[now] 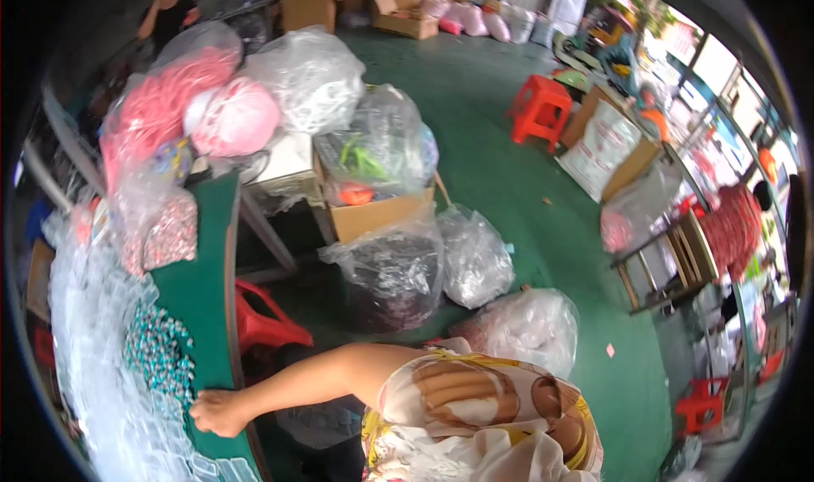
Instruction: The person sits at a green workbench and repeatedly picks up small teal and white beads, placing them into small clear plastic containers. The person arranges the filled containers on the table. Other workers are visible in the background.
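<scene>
My right hand [219, 411] rests at the near edge of the green table [202, 270], its fingers curled closed. Whatever the fingers hold, if anything, is hidden. Just beyond it lies a loose heap of small turquoise, dark and pale bead-like pieces [158, 351]. Many clear, pale plastic pieces [93, 346], perhaps little pouches, spread along the table's left side and down past my hand. Farther up the table stands a clear bag [170, 228] filled with small pink, white and dark pieces. My left hand is out of view.
Large bags of pink strands [174, 96] and white material [305, 79] are piled beyond the table. A red stool [263, 317] sits against the table's side. Filled plastic bags [390, 270] stand on the green floor. Another person [170, 11] stands at the far left.
</scene>
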Tool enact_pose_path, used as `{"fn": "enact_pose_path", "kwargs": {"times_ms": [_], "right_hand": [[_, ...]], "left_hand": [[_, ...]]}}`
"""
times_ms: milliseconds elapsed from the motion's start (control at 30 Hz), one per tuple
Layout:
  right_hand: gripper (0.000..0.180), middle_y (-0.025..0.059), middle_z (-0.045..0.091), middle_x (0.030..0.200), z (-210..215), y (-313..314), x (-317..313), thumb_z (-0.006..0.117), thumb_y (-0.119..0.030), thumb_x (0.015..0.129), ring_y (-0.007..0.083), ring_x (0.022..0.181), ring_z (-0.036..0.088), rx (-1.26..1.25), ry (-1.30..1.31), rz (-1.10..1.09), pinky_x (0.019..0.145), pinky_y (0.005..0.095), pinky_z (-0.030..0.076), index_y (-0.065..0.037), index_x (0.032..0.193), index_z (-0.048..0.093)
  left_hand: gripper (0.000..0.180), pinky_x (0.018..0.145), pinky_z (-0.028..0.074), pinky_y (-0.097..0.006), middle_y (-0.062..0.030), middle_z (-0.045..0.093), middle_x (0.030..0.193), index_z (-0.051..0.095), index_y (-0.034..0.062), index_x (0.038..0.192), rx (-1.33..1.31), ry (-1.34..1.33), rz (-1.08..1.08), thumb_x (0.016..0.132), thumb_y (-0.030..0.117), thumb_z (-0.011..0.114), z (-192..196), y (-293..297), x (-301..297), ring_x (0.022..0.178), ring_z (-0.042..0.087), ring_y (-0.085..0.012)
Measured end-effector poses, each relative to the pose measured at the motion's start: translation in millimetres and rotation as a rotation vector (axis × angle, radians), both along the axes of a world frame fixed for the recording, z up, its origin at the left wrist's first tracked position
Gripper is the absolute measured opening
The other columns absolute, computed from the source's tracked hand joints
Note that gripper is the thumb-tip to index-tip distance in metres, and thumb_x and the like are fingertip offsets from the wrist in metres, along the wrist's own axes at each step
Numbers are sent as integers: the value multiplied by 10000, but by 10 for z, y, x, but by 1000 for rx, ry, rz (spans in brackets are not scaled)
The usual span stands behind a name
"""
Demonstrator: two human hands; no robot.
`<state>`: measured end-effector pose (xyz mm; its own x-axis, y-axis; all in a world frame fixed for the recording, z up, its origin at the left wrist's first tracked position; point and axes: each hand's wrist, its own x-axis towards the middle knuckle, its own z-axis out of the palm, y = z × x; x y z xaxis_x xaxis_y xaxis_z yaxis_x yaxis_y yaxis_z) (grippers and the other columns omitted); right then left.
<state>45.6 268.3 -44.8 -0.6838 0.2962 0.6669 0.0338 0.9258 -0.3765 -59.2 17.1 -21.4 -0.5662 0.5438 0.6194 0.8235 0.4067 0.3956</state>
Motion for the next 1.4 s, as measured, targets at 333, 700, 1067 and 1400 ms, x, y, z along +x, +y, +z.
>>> {"fn": "enact_pose_path", "kwargs": {"times_ms": [333, 700, 1067, 1400], "right_hand": [[82, 52, 617, 837, -50, 79, -154, 649, -209, 694, 267, 862, 614, -52, 72, 37, 702, 435, 436, -176, 763, 680], [73, 85, 597, 824, 597, 348, 2196, 647, -150, 796, 302, 783, 600, 4, 387, -384, 652, 427, 494, -121, 863, 642], [528, 230, 647, 1172, 2272, -1051, 8532, 672, -159, 774, 365, 1035, 648, 80, 949, -2461, 926, 412, 512, -19, 1269, 558], [775, 222, 563, 1369, 2249, -1714, 10660, 690, -390, 849, 395, 1226, 563, 259, 306, -2510, 1044, 451, 437, -101, 1498, 381]], "left_hand": [[353, 695, 478, -479, -172, 626, 812, 645, 21, 890, -4, 153, -61, 975, 358, 579, -139, -79, -196, 724, 590, -386], [381, 678, 474, -490, -188, 624, 828, 632, 19, 905, 2, 148, -64, 977, 389, 578, -165, -94, -241, 720, 584, -400], [343, 686, 498, -448, -168, 627, 835, 639, 17, 929, 40, 204, -90, 968, 357, 616, -114, -95, -79, 724, 602, -356], [112, 771, 470, -435, -181, 581, 917, 586, -37, 992, 33, -111, -34, 909, 37, 584, -109, 14, 94, 864, 577, -373]]}}
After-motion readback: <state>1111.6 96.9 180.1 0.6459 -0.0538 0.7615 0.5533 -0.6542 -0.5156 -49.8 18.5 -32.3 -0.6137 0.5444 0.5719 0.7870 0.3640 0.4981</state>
